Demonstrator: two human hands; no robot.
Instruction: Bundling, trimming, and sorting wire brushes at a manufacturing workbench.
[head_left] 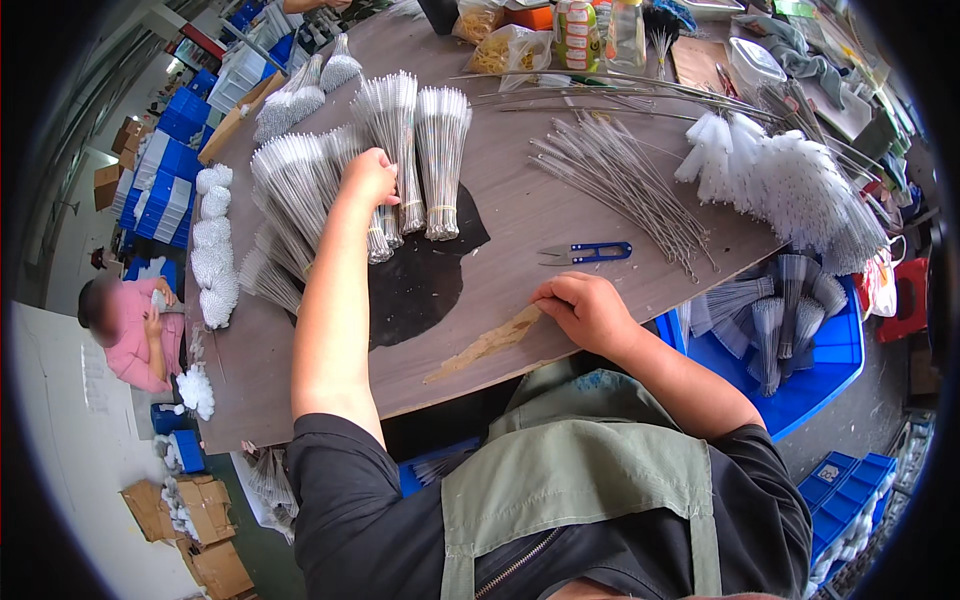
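Observation:
My left hand (370, 180) reaches over the table with its fingers closed at a rubber-banded bundle of thin wire brushes; the palm hides part of the grip. Just beyond it stand two more wire brush bundles (443, 165), white bristles upward and twisted wire stems below. Several bundles (290, 185) crowd together left of my wrist. Near the front edge, my right hand (587, 312) rests with curled fingers at the end of a ragged tan strip (490, 345). Whether anything is in those fingers is hidden. Blue-handled thread snips (587, 253) lie just beyond this hand.
Loose wire brushes (625, 190) and a white-bristled heap (790, 185) lie to the right. A blue bin (835, 365) of bundles hangs low beside the table edge. Long rods (640, 82), a can (577, 35) and bags stand at the back. A person in pink (135, 345) sits left.

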